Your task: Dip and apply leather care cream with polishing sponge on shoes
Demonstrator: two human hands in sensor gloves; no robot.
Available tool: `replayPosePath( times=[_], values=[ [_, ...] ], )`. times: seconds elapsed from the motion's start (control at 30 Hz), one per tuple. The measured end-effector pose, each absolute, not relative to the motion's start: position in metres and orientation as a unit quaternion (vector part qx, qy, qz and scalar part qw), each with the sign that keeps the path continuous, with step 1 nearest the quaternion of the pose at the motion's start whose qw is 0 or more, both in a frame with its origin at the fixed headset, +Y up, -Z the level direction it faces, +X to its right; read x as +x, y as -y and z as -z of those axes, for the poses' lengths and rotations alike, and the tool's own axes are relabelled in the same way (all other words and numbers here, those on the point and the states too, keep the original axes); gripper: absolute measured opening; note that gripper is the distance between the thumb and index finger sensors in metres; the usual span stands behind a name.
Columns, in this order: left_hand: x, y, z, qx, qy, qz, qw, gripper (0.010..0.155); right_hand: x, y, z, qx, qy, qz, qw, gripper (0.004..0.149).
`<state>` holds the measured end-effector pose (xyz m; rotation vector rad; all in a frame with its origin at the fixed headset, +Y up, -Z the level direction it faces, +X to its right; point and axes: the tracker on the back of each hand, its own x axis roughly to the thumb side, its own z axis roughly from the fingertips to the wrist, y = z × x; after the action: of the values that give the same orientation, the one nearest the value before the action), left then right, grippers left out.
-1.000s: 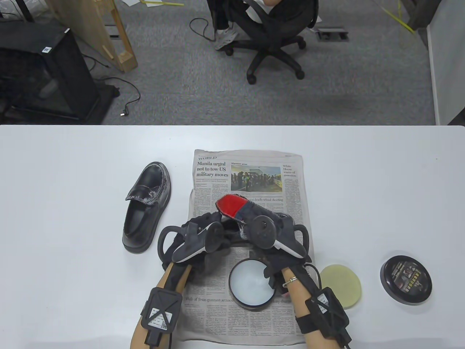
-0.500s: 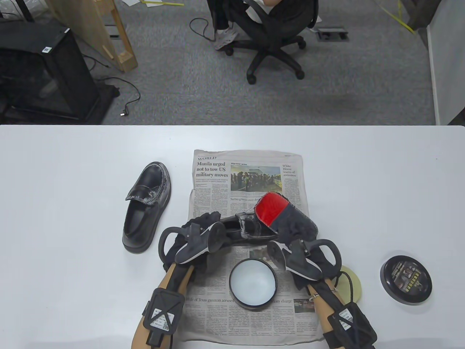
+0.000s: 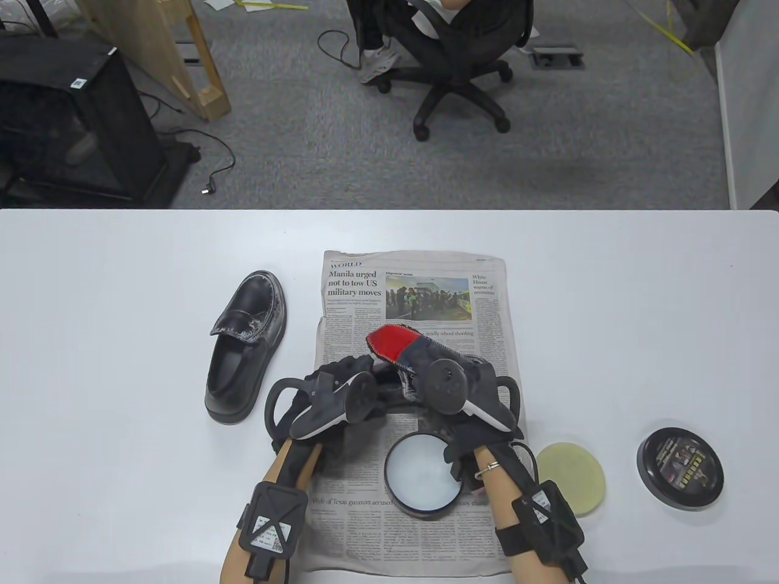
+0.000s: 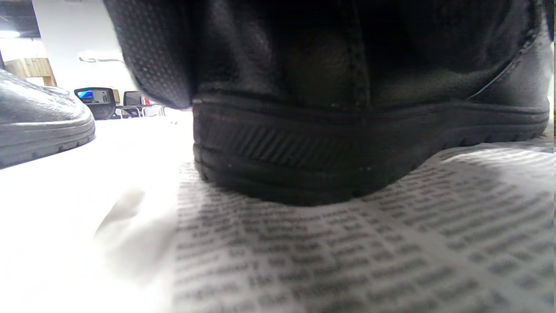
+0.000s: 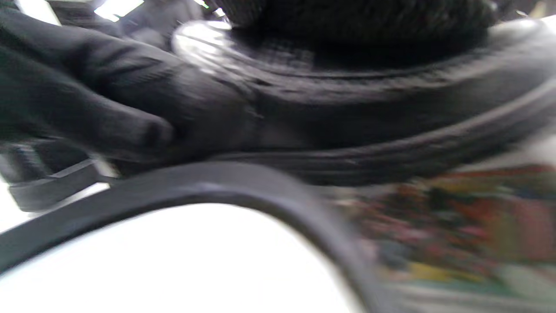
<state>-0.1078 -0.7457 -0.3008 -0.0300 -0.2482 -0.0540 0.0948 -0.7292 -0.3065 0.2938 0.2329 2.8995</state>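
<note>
The newspaper [image 3: 414, 292] spread on the worktop [image 3: 122, 304] carried the section word "WORLD" at its top left, above the headline "Manila urged not to tow US military moves". Under its photo ran "...ly school shooting", partly hidden. A small headline at the upper right began "White House warns of"; its last word was too small to read. Near the bottom edge stood "Wife of Texas gunman accus...". The dark round lid [image 3: 680, 467] at the right bore a label too small to read.

Cream tin [image 3: 423, 476] hems hands; table [image 3: 639, 316] right open.
</note>
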Motion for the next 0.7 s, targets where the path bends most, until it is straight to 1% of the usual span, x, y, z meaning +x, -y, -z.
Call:
replayPosePath(
  times=[0.1,0.13,0.2,0.3,0.4,0.47,0.53,0.63,0.7],
  values=[
    [-0.107,0.745,0.301,-0.012,0.116,0.036,0.993,0.085,0.111,0.733,0.309,0.063,-0.078,-0.993,0.058,0.049],
    [-0.107,0.745,0.300,-0.010,0.113,0.036,0.993,0.085,0.120,0.735,0.307,0.051,-0.064,-0.996,0.023,0.049],
    [-0.107,0.745,0.300,-0.009,0.110,0.040,0.993,0.085,0.129,0.737,0.300,0.045,-0.041,-0.998,-0.010,0.049],
    [-0.107,0.744,0.300,-0.007,0.108,0.042,0.993,0.085,0.139,0.739,0.283,0.056,-0.009,-0.997,-0.058,0.049],
    [-0.106,0.744,0.301,-0.009,0.111,0.042,0.993,0.085,0.135,0.738,0.265,0.092,0.008,-0.993,-0.076,0.050],
    [-0.106,0.745,0.301,-0.011,0.116,0.040,0.992,0.085,0.125,0.735,0.253,0.130,0.011,-0.990,-0.051,0.050],
    [-0.106,0.745,0.301,-0.014,0.119,0.037,0.992,0.086,0.112,0.729,0.248,0.163,0.017,-0.987,0.009,0.050],
    [-0.107,0.745,0.301,-0.016,0.122,0.035,0.992,0.087,0.093,0.719,0.252,0.184,0.031,-0.979,0.087,0.049],
    [-0.107,0.746,0.301,-0.015,0.124,0.032,0.992,0.087,0.086,0.714,0.261,0.183,0.031,-0.978,0.094,0.049]
  ],
)
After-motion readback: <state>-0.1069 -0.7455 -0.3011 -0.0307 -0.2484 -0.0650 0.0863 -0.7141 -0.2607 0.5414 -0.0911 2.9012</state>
